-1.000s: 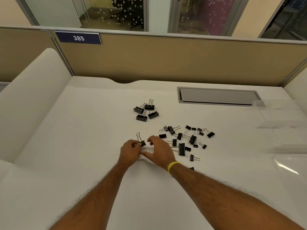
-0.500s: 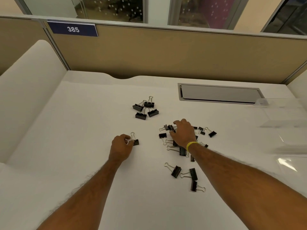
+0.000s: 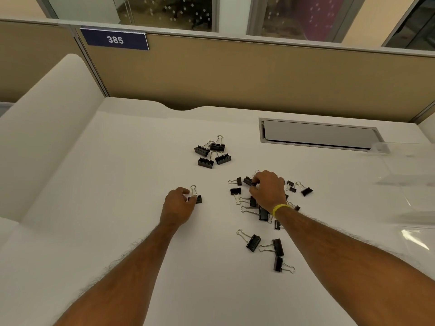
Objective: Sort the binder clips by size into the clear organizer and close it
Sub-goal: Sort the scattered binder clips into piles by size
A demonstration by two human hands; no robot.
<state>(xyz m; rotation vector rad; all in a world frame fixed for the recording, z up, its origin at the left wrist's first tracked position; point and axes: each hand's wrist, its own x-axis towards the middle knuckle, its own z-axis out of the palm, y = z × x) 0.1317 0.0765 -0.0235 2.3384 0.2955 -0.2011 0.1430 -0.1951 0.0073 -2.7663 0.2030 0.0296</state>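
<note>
Black binder clips lie on a white desk. My left hand [image 3: 180, 203] pinches one medium clip [image 3: 196, 197] by its wire handle. My right hand [image 3: 267, 188], with a yellow wristband, curls over the mixed pile [image 3: 259, 208] and pinches a clip [image 3: 248, 181] at the pile's far left. Several larger clips [image 3: 211, 152] sit grouped farther back. Three medium clips [image 3: 270, 249] lie apart in front of the pile. The clear organizer [image 3: 409, 175] stands open at the right edge, its lid [image 3: 421, 241] lying nearer me.
A grey cable-tray flap [image 3: 317, 135] is set into the desk behind the pile. A tan partition [image 3: 235, 74] with a "385" sign walls the back. A white side panel [image 3: 47, 128] rises on the left.
My right hand left my left hand, reached right into the mixed pile and closed on a clip there. My left hand kept its clip and drew slightly left. Three clips now show in front.
</note>
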